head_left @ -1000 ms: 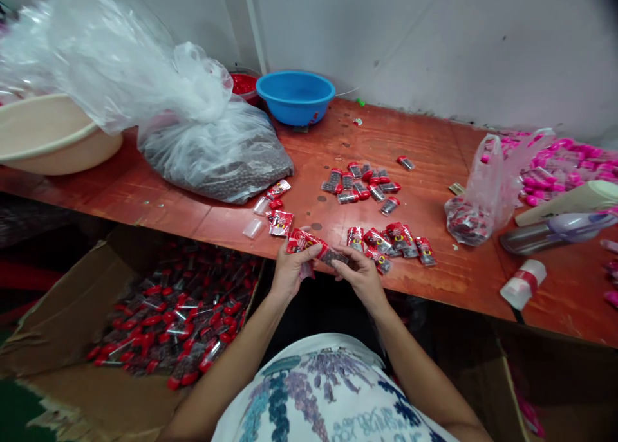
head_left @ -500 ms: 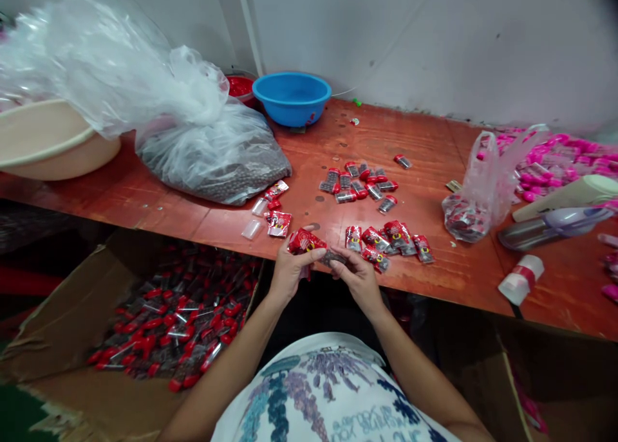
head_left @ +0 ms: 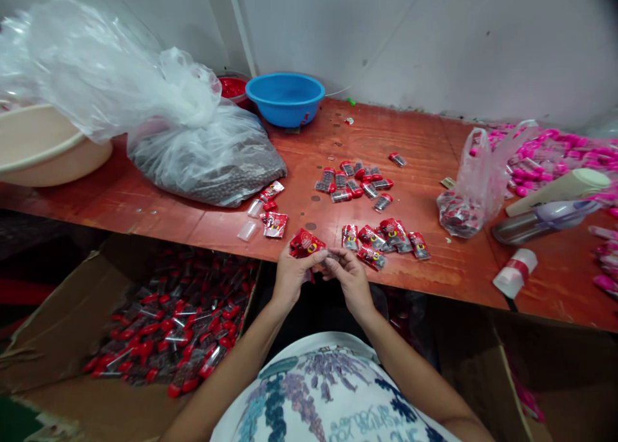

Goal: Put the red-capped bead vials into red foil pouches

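My left hand (head_left: pixel 291 275) is closed around a small red printed packet (head_left: pixel 307 243), thumb on top. At the packet's right end, my right hand (head_left: pixel 351 281) pinches a greyish, dark-filled part, mostly hidden by the fingers. Whether this is the packet's clear end or a separate tube I cannot tell. Just right of my hands lie several filled red packets (head_left: pixel 392 233). Beyond them is a group of small clear tubes with red caps and dark contents (head_left: pixel 340 196). To the left are a flat red packet (head_left: pixel 275 225) and empty clear tubes (head_left: pixel 247 230).
A plastic bag of dark beads (head_left: pixel 212 165) sits left, beside a cream basin (head_left: pixel 43 146). A blue basin (head_left: pixel 286 98) stands by the wall. Below left, a cardboard box (head_left: pixel 96 300) holds many red-capped tubes. At right are a small bag (head_left: pixel 466 210), a bottle (head_left: pixel 541 223) and pink items (head_left: pixel 555 152).
My right fingers have moved in closer to my left hand and now cover more of the dark-filled part. The view has shifted slightly; the table items stay in place.
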A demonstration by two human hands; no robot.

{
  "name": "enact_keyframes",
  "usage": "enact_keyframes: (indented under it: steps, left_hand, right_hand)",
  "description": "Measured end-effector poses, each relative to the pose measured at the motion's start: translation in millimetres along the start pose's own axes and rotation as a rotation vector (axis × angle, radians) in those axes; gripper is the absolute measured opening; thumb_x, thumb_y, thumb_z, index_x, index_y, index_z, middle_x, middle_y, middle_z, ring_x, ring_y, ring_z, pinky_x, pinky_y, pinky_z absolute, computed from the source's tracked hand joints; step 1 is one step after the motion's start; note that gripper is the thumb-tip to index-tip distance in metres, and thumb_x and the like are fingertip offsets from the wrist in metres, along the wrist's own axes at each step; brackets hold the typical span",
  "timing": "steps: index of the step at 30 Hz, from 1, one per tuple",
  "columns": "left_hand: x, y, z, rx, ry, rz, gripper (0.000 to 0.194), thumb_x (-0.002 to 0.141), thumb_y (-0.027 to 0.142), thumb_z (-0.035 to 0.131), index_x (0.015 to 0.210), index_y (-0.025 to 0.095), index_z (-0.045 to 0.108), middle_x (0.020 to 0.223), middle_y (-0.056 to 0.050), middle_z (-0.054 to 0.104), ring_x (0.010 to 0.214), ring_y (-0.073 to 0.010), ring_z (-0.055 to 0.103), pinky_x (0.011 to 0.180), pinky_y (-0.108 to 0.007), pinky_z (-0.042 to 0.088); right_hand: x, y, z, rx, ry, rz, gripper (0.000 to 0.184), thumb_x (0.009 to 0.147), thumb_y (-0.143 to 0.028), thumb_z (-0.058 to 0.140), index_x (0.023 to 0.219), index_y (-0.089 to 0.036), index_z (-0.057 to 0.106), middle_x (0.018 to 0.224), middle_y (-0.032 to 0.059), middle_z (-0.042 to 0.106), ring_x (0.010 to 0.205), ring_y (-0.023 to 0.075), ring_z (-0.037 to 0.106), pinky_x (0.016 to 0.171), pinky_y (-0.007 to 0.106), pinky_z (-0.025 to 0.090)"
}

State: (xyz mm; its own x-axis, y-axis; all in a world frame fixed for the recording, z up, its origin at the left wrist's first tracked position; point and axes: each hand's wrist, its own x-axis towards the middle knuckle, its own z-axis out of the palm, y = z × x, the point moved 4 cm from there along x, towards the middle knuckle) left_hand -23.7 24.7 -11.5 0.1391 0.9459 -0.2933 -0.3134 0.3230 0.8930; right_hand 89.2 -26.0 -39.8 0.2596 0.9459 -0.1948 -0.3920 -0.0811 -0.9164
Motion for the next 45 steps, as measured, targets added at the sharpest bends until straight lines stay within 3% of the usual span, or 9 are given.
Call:
enact_keyframes:
  steps: [7,13,19,23,27,32,35,39,45]
  left_hand:
    - [-1.1,0.8,-2.3,-0.024,-0.011,0.021,0.03,0.056,0.021,0.082,0.076,0.015,0.059,0.065,0.002,0.062,0.049,-0.0085,0.054,0.044,-0.019,0.042]
    - [-1.9,-4.6,-0.2,-0.018,-0.061,-0.054,0.031,0.059,0.024,0.081,0.081,0.014,0.061,0.066,0.0,0.064,0.049,-0.0094,0.055,0.045,-0.02,0.044]
    - [5.5,-8.7,-5.9,-0.068,-0.023,-0.047,0.046,0.058,0.02,0.082,0.1,0.016,0.064,0.078,-0.001,0.068,0.051,-0.0095,0.058,0.042,-0.018,0.045]
    - [8.5,-19.9,0.8,-0.065,-0.076,-0.109,0.036,0.057,0.02,0.082,0.088,0.013,0.066,0.072,-0.002,0.068,0.051,-0.0103,0.059,0.043,-0.019,0.045]
    - [12.4,-23.9,4.1,-0.18,-0.072,-0.205,0.043,0.06,0.019,0.081,0.099,0.014,0.063,0.087,-0.007,0.071,0.069,-0.0176,0.067,0.054,-0.025,0.053]
    - [18.4,-23.8,-2.5,-0.363,-0.044,-0.327,0.054,0.065,0.003,0.07,0.114,0.017,0.052,0.103,-0.013,0.07,0.093,-0.0242,0.068,0.077,-0.037,0.055]
    - [19.3,-22.6,-0.8,-0.367,-0.063,-0.294,0.055,0.067,0.001,0.067,0.117,0.017,0.051,0.107,-0.014,0.069,0.098,-0.0249,0.066,0.079,-0.04,0.054]
    - [17.7,-23.2,5.5,-0.373,-0.065,-0.293,0.043,0.069,0.009,0.066,0.109,0.018,0.058,0.104,-0.011,0.07,0.091,-0.0235,0.067,0.075,-0.036,0.055]
    - [21.6,-24.6,-1.7,-0.481,-0.07,-0.327,0.015,0.068,0.011,0.06,0.081,0.011,0.066,0.085,-0.01,0.071,0.08,-0.0197,0.067,0.073,-0.029,0.054]
  right_hand:
    - [-1.2,-8.4,-5.7,-0.178,-0.004,-0.15,0.023,0.075,-0.033,0.069,0.095,-0.022,0.065,0.089,0.0011,0.061,0.071,0.0134,0.059,0.059,0.026,0.054]
    - [2.5,-9.8,-3.2,0.027,-0.04,-0.019,0.033,0.074,-0.031,0.07,0.105,-0.026,0.06,0.08,-0.0028,0.062,0.064,0.0123,0.063,0.056,0.025,0.054]
    - [7.0,-11.0,-10.2,-0.044,-0.131,-0.009,0.04,0.071,-0.033,0.071,0.11,-0.025,0.063,0.094,0.0009,0.066,0.075,0.0147,0.063,0.066,0.029,0.057]
    - [10.8,-6.5,-18.3,-0.09,-0.053,-0.01,0.033,0.071,-0.034,0.071,0.101,-0.023,0.064,0.084,0.0003,0.066,0.071,0.0151,0.062,0.06,0.026,0.055]
    - [21.0,-9.2,-44.8,-0.254,0.036,-0.014,0.037,0.072,-0.038,0.069,0.104,-0.022,0.063,0.082,0.0009,0.063,0.063,0.0138,0.058,0.052,0.025,0.051]
    - [26.1,-38.3,-86.3,-0.675,0.424,-0.339,0.04,0.074,-0.038,0.067,0.111,-0.023,0.064,0.108,0.007,0.053,0.077,0.0164,0.057,0.071,0.033,0.05]
    - [21.7,-37.1,-64.9,-0.689,0.3,-0.387,0.037,0.077,-0.037,0.065,0.112,-0.026,0.065,0.102,0.006,0.056,0.076,0.0167,0.055,0.076,0.033,0.048]
    - [21.0,-8.1,-9.9,-0.451,-0.043,-0.206,0.025,0.081,-0.036,0.06,0.103,-0.026,0.066,0.082,0.0016,0.063,0.07,0.0164,0.058,0.064,0.028,0.05]
    - [34.1,5.9,13.8,-0.326,-0.041,-0.12,0.024,0.078,-0.038,0.063,0.097,-0.023,0.066,0.091,0.003,0.065,0.073,0.0158,0.06,0.059,0.025,0.051]
